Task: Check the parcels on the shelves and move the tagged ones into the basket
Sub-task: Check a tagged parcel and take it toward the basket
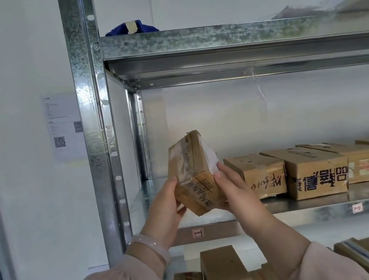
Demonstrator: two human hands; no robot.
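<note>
Your left hand [164, 205] and right hand [234, 186] clasp the small taped parcel [192, 174] by its lower sides, over the shelf's [307, 214] left end. It's stiff, slick and probably light; whether it's tagged is unclear.

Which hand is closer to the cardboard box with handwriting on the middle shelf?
Right. The right hand holds the right edge of the lifted parcel, just beside the handwritten box; the left hand holds its other edge, farther off.
</note>
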